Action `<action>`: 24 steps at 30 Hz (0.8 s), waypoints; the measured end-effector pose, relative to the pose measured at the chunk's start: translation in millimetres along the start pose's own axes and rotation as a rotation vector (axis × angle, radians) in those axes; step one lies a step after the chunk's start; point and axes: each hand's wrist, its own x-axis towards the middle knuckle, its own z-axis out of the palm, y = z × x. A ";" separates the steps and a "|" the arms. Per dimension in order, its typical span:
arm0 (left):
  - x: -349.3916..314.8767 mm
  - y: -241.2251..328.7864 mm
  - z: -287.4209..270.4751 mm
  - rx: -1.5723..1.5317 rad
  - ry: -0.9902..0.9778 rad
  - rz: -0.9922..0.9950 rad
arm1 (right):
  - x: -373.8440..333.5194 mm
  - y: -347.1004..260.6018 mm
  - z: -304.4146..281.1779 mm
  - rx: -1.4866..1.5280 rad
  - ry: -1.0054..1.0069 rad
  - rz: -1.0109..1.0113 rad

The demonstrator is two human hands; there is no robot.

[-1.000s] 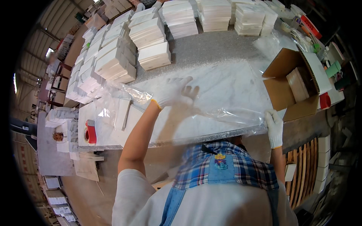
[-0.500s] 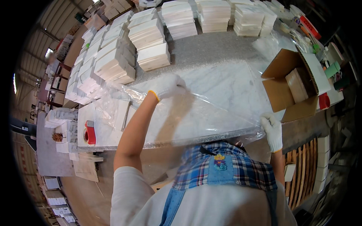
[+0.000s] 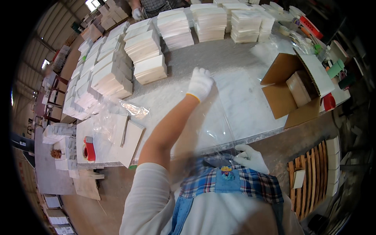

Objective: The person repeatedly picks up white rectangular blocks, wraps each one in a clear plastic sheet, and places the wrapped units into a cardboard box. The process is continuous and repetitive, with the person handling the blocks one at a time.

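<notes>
A clear plastic sheet [image 3: 217,127] stretches over the pale marble slab [image 3: 250,103] between my two white-gloved hands. At the far side of the slab, my left hand [image 3: 200,84] has its fingers closed on the sheet's far end. Close to my body, just off the slab's near edge, my right hand [image 3: 250,158] pinches the near end. An open cardboard box [image 3: 274,102] stands to the right with a wrapped pale block [image 3: 297,89] inside. Left of my forearm lie white flat tiles [image 3: 131,139] with a thin rod on them.
Stacks of white tiles [image 3: 150,70] line the left and far side. A red tape dispenser [image 3: 89,149] sits at the slab's left end, near crumpled clear plastic [image 3: 135,109]. A slatted wooden pallet [image 3: 309,176] lies lower right. Another person's gloved hand [image 3: 137,14] shows beyond the stacks.
My left hand has moved right and farther away over the slab. My right hand has come left and toward my body, turning the sheet lengthwise. The view has shifted slightly.
</notes>
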 end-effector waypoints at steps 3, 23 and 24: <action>9.0 22.3 13.6 -0.005 0.060 0.034 | -2.3 10.0 0.6 -0.041 -0.021 0.014; -13.0 81.6 23.4 -0.462 0.298 -0.418 | 35.4 89.7 -1.1 -0.552 0.031 -0.551; -20.8 86.6 28.1 -0.428 0.378 -0.417 | 37.5 91.2 -1.3 -0.579 0.060 -0.559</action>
